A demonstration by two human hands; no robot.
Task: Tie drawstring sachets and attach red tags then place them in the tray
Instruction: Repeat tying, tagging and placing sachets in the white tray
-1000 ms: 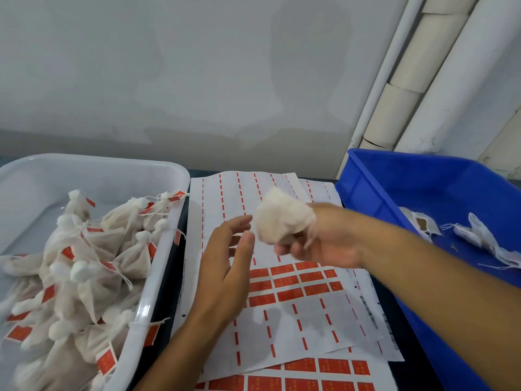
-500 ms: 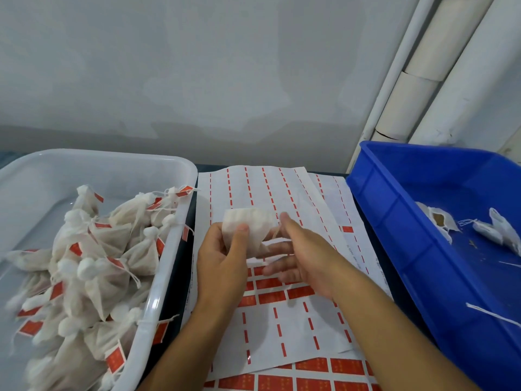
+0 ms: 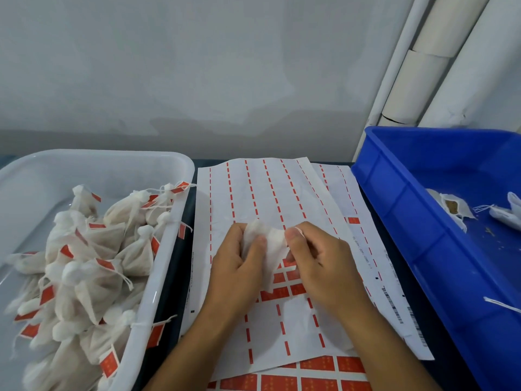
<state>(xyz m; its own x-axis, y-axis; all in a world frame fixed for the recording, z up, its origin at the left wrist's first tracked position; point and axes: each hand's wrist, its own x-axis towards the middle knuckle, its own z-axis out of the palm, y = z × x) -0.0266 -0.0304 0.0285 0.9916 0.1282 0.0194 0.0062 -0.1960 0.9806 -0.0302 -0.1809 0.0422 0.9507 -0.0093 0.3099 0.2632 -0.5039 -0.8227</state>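
You've got both hands on one white sachet [image 3: 266, 244] right in the middle, held just above the label sheets [image 3: 262, 198]. Your left hand [image 3: 236, 266] pinches its left edge, thumb on the front and fingers curled behind. Your right hand [image 3: 318, 258] pinches the right edge the same way, thumb pressed on the cloth, the other fingers folded under. The sachet hangs between the two thumbs, lower corner pointing down over the rows of red tags [image 3: 282, 292] left on the sheet. Off to your left, the white tray [image 3: 166, 261] holds a heap of tied sachets [image 3: 93, 266] with red tags on their strings, some draped over the rim. On your right, the blue bin [image 3: 417, 221] holds a few untied sachets [image 3: 454, 208], one gaping open with brown filling showing.
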